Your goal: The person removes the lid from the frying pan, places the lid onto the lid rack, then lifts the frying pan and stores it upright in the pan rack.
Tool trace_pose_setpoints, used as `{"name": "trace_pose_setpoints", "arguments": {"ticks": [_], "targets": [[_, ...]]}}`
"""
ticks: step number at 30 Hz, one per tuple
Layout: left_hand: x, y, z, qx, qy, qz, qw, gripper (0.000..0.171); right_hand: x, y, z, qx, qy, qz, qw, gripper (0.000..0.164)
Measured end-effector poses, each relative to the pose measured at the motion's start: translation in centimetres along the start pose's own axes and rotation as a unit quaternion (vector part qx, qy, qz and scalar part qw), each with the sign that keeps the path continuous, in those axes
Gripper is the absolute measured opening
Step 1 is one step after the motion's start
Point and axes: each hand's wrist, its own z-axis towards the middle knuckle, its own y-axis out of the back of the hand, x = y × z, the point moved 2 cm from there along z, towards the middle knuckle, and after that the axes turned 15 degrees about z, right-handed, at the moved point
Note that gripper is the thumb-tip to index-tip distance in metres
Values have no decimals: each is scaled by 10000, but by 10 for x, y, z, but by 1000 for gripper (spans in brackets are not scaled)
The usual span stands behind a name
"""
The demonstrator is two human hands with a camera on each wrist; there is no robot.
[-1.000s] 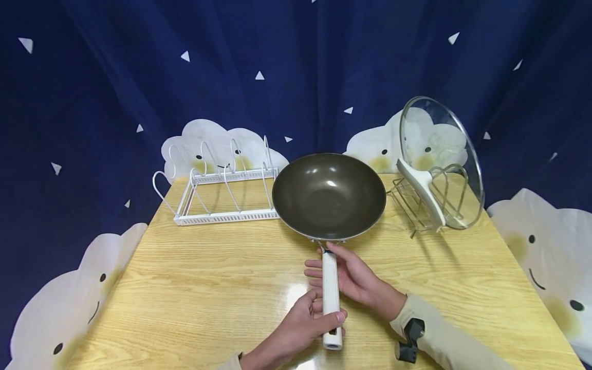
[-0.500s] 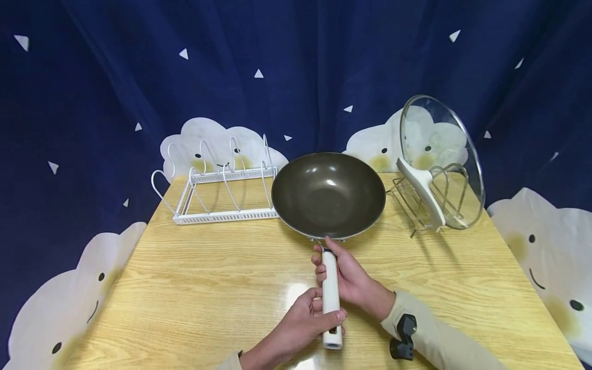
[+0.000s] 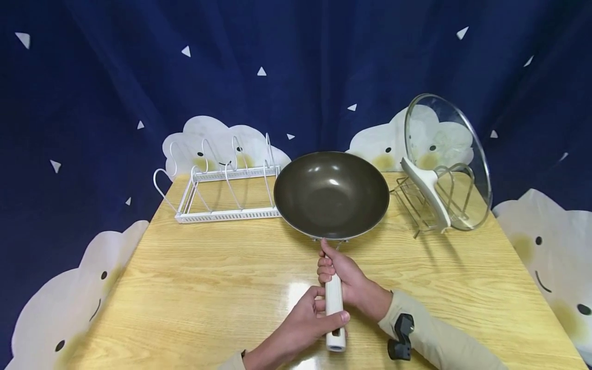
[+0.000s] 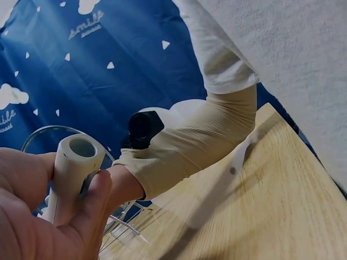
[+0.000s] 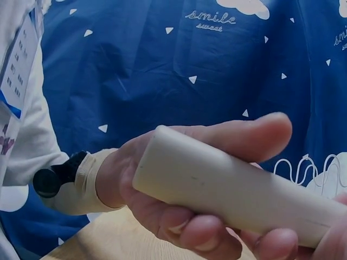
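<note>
A wok (image 3: 331, 195) with a dark, glossy inside and a white handle (image 3: 334, 298) is in front of me in the head view, its bowl facing me. My right hand (image 3: 349, 277) grips the handle close to the bowl, thumb along the top and fingers curled round the far side. Nearer the handle's end, my left hand (image 3: 307, 316) holds it between thumb and fingers. In the left wrist view the hollow end of the handle (image 4: 76, 162) pokes out of the left hand. The right wrist view has the left hand (image 5: 190, 216) around the handle's end.
Left of the wok stands a white wire rack (image 3: 231, 216) with upright loops. To the right, a glass lid (image 3: 462, 123) with a white handle leans upright in a metal wire stand (image 3: 413, 210). All this is over a wooden table (image 3: 199, 288) before a blue curtain (image 3: 296, 41).
My right hand's fingers, straight under the handle at first, have curled round it, and its thumb has moved onto the top. The left hand keeps its hold; the wok has barely shifted.
</note>
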Motion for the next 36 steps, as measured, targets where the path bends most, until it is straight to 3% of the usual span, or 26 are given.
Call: {"name": "trace_pose_setpoints", "arguments": {"ticks": [5,21,36], "targets": [[-3,1,0,-42,61,139,9999,53,1,-2,0,-50,-64,-148,9999,36],[-2,-1,-2,51,-230,188,9995,50,2,-3,-1,-171,-317,-611,9975,46],[-3,-3,-7,120,-365,276,9989,45,2,-4,-6,-186,-394,-638,9970,45]]}}
